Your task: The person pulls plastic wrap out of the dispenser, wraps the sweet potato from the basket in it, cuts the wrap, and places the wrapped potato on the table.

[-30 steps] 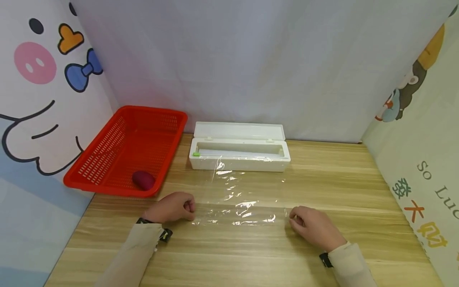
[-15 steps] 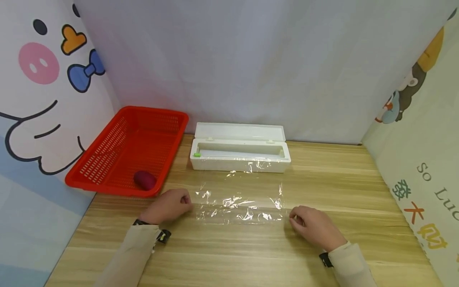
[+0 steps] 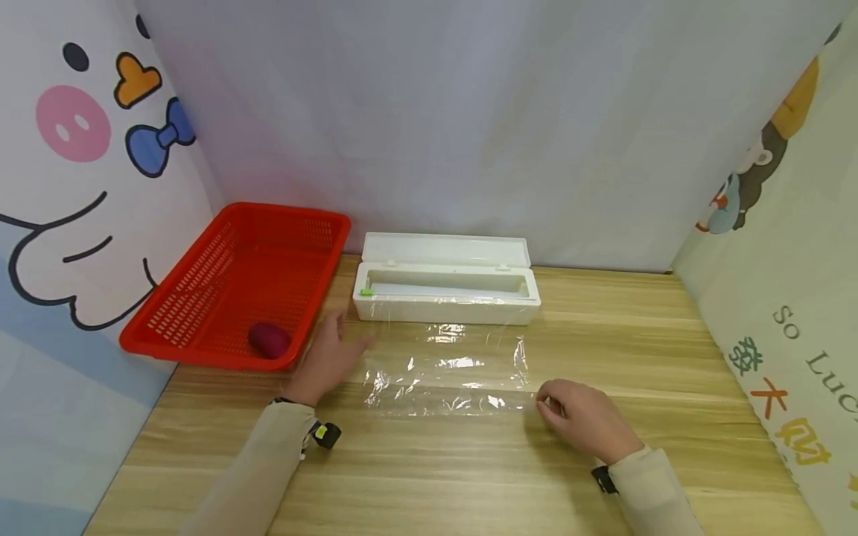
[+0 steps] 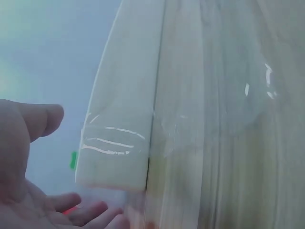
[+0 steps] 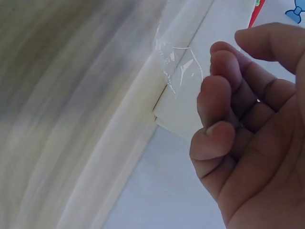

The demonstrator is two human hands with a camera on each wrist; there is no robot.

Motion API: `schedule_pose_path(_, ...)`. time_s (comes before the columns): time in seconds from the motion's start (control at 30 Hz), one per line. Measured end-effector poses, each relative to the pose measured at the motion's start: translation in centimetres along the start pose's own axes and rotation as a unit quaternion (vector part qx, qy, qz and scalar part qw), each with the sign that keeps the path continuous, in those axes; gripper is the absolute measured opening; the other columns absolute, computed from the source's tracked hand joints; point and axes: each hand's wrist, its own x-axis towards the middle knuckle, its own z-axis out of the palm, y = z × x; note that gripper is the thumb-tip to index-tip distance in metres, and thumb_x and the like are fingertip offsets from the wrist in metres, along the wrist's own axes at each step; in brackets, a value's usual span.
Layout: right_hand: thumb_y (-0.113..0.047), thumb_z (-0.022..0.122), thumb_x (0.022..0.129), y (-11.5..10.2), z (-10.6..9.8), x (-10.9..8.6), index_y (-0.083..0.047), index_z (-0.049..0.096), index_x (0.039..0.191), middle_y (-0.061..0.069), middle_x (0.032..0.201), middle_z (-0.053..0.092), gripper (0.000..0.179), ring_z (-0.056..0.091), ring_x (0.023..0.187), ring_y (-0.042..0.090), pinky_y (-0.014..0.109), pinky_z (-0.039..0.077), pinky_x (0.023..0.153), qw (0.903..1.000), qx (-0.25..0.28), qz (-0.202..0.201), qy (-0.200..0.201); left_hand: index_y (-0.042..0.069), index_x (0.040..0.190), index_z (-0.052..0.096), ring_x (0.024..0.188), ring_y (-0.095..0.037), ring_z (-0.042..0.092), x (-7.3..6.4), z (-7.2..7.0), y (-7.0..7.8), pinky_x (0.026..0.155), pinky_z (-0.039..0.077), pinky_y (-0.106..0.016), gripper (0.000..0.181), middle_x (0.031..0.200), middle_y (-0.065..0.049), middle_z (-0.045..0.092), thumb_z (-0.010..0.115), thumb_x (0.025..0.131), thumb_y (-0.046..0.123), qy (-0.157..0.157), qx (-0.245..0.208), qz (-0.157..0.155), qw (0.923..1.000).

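A sheet of clear plastic wrap [image 3: 445, 372] stretches from the white plastic-wrap dispenser box [image 3: 445, 310] toward the person over the wooden table. The box lid [image 3: 445, 249] stands raised, showing a roll inside. A green slider [image 3: 366, 292] sits at the left end of its front edge. My left hand [image 3: 328, 361] is off the wrap, fingers and thumb spread, just left of the sheet and below the box. In the left wrist view, nothing lies between its fingers. My right hand [image 3: 582, 418] pinches the wrap's near right corner; the contact itself is hard to see.
A red plastic basket [image 3: 208, 356] stands at the left, holding a dark purple oval object [image 3: 269, 339]. The table [image 3: 429, 476] reaches back to a pale curtain [image 3: 429, 134]. Printed panels flank both sides.
My left hand has let go of the wrap, opened its fingers and moved forward toward the box. The right hand has stayed almost still at the wrap's corner.
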Motion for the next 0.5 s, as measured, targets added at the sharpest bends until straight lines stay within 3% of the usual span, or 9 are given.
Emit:
schedule_pose_path(0.1, -0.013, 0.071, 0.095, -0.3, -0.3, 0.6, -0.019, 0.074, 0.093, -0.018, 0.072, 0.050, 0.007, 0.044, 0.063, -0.001, 0.023, 0.042, 0.059, 0.9998, -0.004, -0.017, 0.012, -0.002, 0.162, 0.014, 0.152, -0.044, 0.024, 0.5, 0.1, 0.7, 0.121, 0.025, -0.061, 0.090, 0.165, -0.027, 0.021, 0.065, 0.101, 0.040, 0.005, -0.027, 0.002, 0.9996)
schedule_pose_path(0.3, -0.011, 0.069, 0.095, -1.4, -1.1, 2.4, -0.016, 0.074, 0.092, -0.017, 0.072, 0.053, 0.008, 0.045, 0.064, -0.001, 0.023, 0.043, 0.059, 0.9990, 0.013, -0.039, 0.021, 0.003, 0.162, 0.011, 0.153, -0.040, 0.023, 1.1, 0.5, 1.5, 0.123, 0.022, -0.057, 0.089, 0.165, -0.024, 0.021, 0.066, 0.099, 0.034, 0.050, -0.062, 0.005, 0.9968)
schedule_pose_path(0.5, -0.009, 0.069, 0.095, -2.1, -1.2, 3.9, -0.013, 0.074, 0.092, -0.015, 0.073, 0.054, 0.007, 0.046, 0.064, 0.001, 0.023, 0.043, 0.060, 0.9970, 0.040, -0.050, 0.043, 0.005, 0.163, 0.006, 0.155, -0.039, 0.019, 1.8, 0.3, 1.3, 0.123, 0.020, -0.058, 0.093, 0.167, -0.023, 0.017, 0.064, 0.100, 0.040, 0.057, -0.044, 0.009, 0.9974)
